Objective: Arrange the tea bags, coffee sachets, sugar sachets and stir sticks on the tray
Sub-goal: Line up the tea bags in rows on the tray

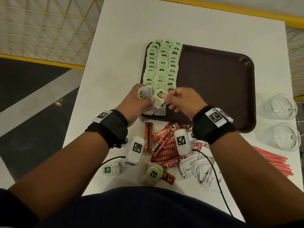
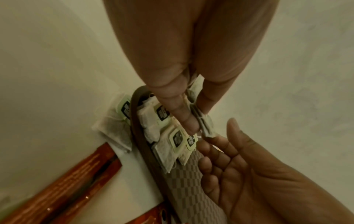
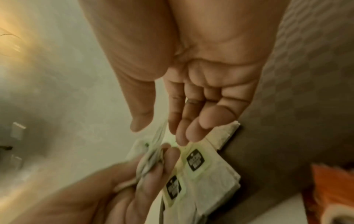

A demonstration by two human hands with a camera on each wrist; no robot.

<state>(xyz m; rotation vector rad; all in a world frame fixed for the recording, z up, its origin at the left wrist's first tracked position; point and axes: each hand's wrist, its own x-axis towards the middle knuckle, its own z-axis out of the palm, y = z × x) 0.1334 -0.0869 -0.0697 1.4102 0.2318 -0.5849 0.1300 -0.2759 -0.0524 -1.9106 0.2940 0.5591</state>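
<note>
A brown tray (image 1: 213,83) lies on the white table. Three overlapping columns of green-tagged tea bags (image 1: 162,63) fill its left part. Over the tray's near left corner my left hand (image 1: 146,97) grips a small stack of tea bags (image 1: 144,94) between thumb and fingers. My right hand (image 1: 165,97) pinches the top tea bag (image 1: 158,94) of that stack at its tag. In the left wrist view the stack (image 2: 203,124) stands edge-on in my left hand (image 2: 195,121), with the laid rows (image 2: 168,136) below. The right wrist view shows my right hand (image 3: 159,131) closing on a bag's edge.
Red coffee sachets (image 1: 166,152) lie heaped in front of the tray, white sugar sachets (image 1: 197,167) to their right. Red stir sticks (image 1: 271,160) lie at the right edge. Two glasses (image 1: 281,106) stand beside the tray. Loose tea bags (image 1: 153,174) lie near the table's front edge.
</note>
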